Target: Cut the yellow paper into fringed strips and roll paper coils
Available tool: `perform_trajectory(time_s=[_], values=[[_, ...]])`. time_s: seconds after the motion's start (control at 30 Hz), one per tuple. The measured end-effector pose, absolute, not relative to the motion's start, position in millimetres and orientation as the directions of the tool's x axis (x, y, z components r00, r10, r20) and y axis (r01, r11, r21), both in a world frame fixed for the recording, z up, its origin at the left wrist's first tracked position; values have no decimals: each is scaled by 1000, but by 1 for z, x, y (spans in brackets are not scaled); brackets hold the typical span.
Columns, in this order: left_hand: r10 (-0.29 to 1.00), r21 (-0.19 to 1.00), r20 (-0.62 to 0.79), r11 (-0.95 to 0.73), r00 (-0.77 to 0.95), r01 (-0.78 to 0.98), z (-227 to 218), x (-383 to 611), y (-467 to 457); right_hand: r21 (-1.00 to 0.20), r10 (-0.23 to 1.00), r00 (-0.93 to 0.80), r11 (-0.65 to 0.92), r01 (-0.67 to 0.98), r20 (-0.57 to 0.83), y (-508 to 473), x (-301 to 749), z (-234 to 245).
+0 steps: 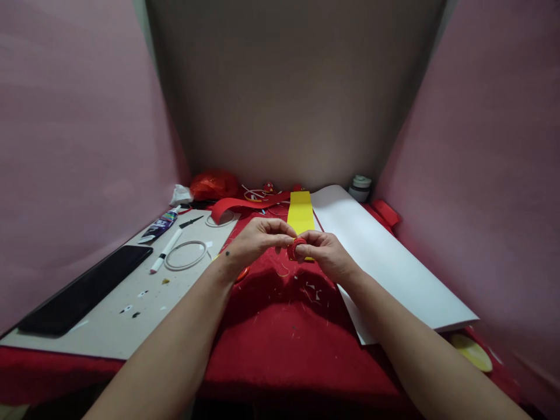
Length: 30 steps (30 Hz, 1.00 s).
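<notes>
We hold the small red coiled piece [294, 249] above the middle of the red-covered bench [271, 344]; our left grip [262, 234] is closed on its upper left side, thumb and forefinger pinching, while our right grip [326, 255] is closed on its right side, thumb against the near face; its rounded band appears to stand roughly on edge, but our fingertips hide so much that we cannot tell its long axis, nor which way any end points.

Beyond it we see the yellow strip [300, 211], long axis running away from us towards the back wall; the white sheet [389, 256] slants from far left to near right; the red strip [245, 204] curls across the back. On the grey board [175, 306] to our left, the white marker [167, 248] lies aslant, its pink-tipped end towards us; the wire ring [186, 255] lies just beside it.
</notes>
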<state>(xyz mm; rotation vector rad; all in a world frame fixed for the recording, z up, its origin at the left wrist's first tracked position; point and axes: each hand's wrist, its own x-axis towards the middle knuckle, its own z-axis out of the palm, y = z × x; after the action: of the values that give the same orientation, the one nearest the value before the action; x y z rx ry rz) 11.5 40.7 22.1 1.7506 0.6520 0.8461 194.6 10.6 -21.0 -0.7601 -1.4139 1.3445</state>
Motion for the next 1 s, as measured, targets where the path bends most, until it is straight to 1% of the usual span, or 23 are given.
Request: perform_trajectory(time_s=[0.17, 0.33, 0.43, 0.6, 0.7, 0.83, 0.9, 1.0], values=[[781, 933, 229, -346, 581, 97, 25, 11, 39, -963, 906, -369, 121, -240, 206, 11, 197, -21], [793, 915, 223, -370, 566, 158, 29, 13, 35, -957, 901, -398, 62, -283, 176, 11, 196, -22], [785, 897, 237, -403, 572, 182, 30, 15, 35, -953, 895, -418, 27, -303, 158, 11, 196, -22], [760, 856, 274, -471, 589, 210, 30, 14, 36, -944, 873, -457, 10, -331, 169, 11, 196, -22], [699, 774, 351, -591, 623, 226, 29, 12, 35, -942, 878, -450, 0, -335, 160, 10, 196, -21], [578, 556, 486, -783, 655, 278, 26, 13, 32, -943, 884, -446, -17, -331, 141, 11, 196, -21], [540, 466, 525, -829, 657, 309, 25, 14, 31, -943, 883, -449, -26, -331, 134, 11, 196, -22], [527, 413, 526, -844, 668, 341, 24, 16, 30, -940, 887, -446, -43, -339, 121, 11, 196, -24]])
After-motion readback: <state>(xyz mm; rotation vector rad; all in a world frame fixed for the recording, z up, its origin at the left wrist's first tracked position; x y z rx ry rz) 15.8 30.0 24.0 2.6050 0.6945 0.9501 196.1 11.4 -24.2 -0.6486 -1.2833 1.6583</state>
